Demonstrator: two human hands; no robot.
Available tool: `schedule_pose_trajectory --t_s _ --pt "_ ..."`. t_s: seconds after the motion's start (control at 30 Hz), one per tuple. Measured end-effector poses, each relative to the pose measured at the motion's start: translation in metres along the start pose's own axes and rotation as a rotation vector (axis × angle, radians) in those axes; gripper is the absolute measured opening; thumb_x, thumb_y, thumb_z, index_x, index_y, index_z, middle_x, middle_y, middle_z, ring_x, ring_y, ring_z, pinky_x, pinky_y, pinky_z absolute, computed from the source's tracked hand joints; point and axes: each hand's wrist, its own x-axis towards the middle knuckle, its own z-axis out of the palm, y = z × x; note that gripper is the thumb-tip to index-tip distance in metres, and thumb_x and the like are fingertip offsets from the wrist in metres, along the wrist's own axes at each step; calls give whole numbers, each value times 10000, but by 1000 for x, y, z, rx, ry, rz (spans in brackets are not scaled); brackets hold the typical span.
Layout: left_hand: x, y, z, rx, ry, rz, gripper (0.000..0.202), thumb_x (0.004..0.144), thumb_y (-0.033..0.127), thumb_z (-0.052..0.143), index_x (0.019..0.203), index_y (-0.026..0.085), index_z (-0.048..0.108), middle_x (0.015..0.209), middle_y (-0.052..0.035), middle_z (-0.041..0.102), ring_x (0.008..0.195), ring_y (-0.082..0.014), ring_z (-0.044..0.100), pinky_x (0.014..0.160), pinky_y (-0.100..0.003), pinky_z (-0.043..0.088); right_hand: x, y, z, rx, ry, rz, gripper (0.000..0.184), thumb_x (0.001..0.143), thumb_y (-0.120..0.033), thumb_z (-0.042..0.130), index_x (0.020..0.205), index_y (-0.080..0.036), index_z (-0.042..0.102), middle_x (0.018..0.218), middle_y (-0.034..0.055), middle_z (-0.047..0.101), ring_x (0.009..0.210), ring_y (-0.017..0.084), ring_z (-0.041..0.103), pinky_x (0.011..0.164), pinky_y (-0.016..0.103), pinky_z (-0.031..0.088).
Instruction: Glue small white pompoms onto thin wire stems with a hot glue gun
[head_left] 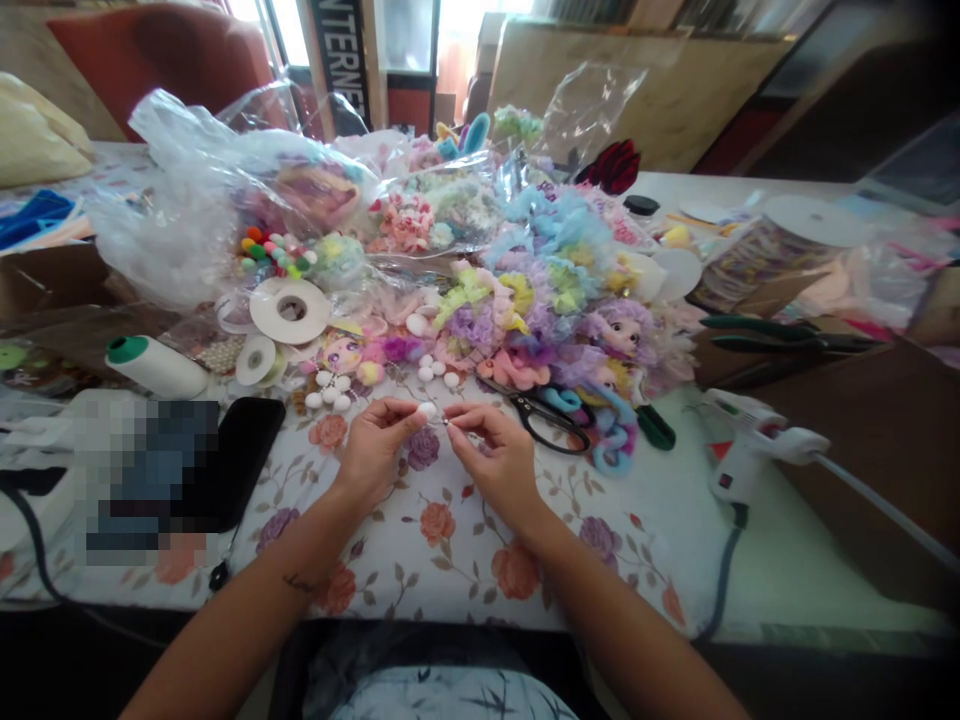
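Note:
My left hand (373, 446) pinches a small white ball (427, 411) between thumb and fingertips, above the flowered tablecloth (437, 523). Close beside it, my right hand (496, 452) has its thumb and fingertips closed on a tiny thing too small to name. The two hands almost meet. Just past them lie a few more white balls (451, 380), and another cluster of white balls (330, 390) sits to the left. Black-handled scissors (555, 425) rest to the right of my right hand.
Behind my hands spreads a heap of pastel ruffled trimmings (487, 310) and plastic bags (187, 190). A ribbon roll (289, 311), a thread cone (156, 366) and a black phone (244, 450) lie left. At right are a glue gun (750, 440), its cord, a cardboard box (847, 460) and pliers (787, 336).

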Motion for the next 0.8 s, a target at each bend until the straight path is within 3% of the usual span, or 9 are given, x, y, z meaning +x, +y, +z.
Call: schedule_pose_trajectory --t_s 0.37,0.8 --pt "-3 0 3 85 -19 126 198 554 217 870 666 169 714 717 -1 698 688 -95 615 674 -215 491 -4 -1 7 -7 26 -40 55 809 -184 650 775 -222 669 931 45 745 828 184 707 763 317 587" --pt "-4 1 4 140 -12 146 194 565 231 862 671 163 714 709 -13 690 679 -114 612 676 -245 495 -4 1 8 42 31 71 59 794 -234 675 767 -238 728 928 48 758 848 215 715 801 360 591"
